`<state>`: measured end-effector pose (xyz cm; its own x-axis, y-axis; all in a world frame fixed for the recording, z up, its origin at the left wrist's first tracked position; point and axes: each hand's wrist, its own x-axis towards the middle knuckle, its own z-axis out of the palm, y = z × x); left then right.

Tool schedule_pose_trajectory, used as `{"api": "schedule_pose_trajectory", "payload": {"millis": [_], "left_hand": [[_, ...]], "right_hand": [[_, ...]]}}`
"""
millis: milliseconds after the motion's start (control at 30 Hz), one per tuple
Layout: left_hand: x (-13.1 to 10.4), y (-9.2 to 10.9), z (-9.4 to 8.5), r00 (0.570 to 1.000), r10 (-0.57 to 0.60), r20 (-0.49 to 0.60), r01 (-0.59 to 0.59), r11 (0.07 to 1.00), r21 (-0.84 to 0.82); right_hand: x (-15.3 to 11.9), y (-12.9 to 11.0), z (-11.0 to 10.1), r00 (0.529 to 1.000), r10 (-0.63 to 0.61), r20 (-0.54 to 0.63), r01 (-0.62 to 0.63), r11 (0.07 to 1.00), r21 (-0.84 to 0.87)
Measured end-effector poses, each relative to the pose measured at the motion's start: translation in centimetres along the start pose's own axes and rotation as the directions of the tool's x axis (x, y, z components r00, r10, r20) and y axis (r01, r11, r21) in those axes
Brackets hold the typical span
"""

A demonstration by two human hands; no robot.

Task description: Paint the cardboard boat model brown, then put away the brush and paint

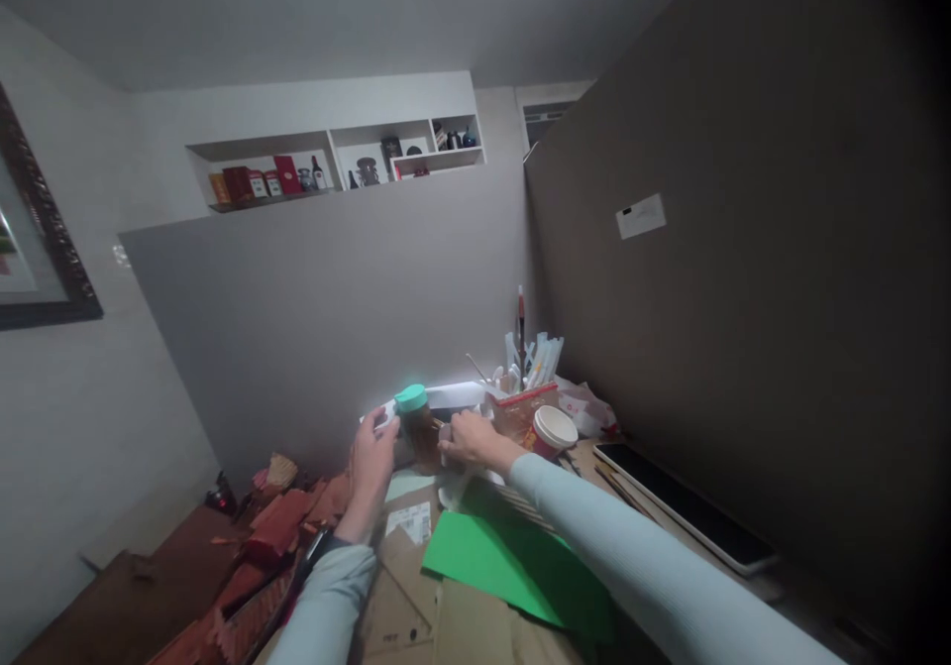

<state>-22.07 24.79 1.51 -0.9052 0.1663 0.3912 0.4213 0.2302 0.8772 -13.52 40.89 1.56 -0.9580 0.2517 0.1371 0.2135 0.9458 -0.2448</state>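
A brown jar with a teal lid (pixel 414 417) stands at the back of the desk. My left hand (pixel 371 467) is beside it on the left, fingers raised and touching a white strip or box (pixel 382 413) next to the lid. My right hand (pixel 470 439) reaches in from the right, its fingers closed against the jar's lower side. Whether it fully grips the jar is hard to tell in the dim light.
A red pen holder (pixel 524 402) with several pens and a paper cup (pixel 554 431) stand right of the jar. Green paper (pixel 512 566), cardboard pieces (pixel 416 606), reddish scraps (pixel 274 526) cover the desk. A dark tablet (pixel 684 501) lies right. Grey partitions (pixel 334 298) enclose the desk.
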Motion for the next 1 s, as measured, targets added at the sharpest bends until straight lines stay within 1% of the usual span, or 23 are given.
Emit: {"api": "schedule_pose_trajectory", "payload": {"millis": [100,200,400,567,833,1000], "left_hand": [[0.6,-0.5,0.9,0.997,0.066,0.028,-0.068,0.993,0.101],[1.1,-1.1,1.8,0.994,0.100,0.054,-0.108,0.980,0.170],[2.1,-2.1,3.4,0.989,0.127,0.078,-0.139,0.972,0.190],[2.6,-2.0,3.8,0.989,0.134,0.057,-0.144,0.958,0.248],[3.0,-1.5,4.6,0.994,0.098,0.038,-0.105,0.946,0.305],[2.9,-1.2,5.0,0.997,0.078,0.015,-0.079,0.945,0.318]], "right_hand": [[0.5,0.1,1.0,1.000,0.018,-0.007,-0.018,1.000,-0.003],[1.0,-0.2,1.7,1.000,0.020,-0.004,-0.020,1.000,-0.008],[1.9,-0.3,2.8,0.999,0.013,0.037,-0.011,0.999,-0.040],[1.6,-0.3,3.0,0.997,-0.013,0.070,0.017,0.998,-0.060],[0.8,-0.1,2.9,1.000,-0.024,-0.011,0.023,0.997,-0.076],[1.5,-0.9,2.6,0.992,-0.080,-0.093,0.078,0.996,-0.032]]}}
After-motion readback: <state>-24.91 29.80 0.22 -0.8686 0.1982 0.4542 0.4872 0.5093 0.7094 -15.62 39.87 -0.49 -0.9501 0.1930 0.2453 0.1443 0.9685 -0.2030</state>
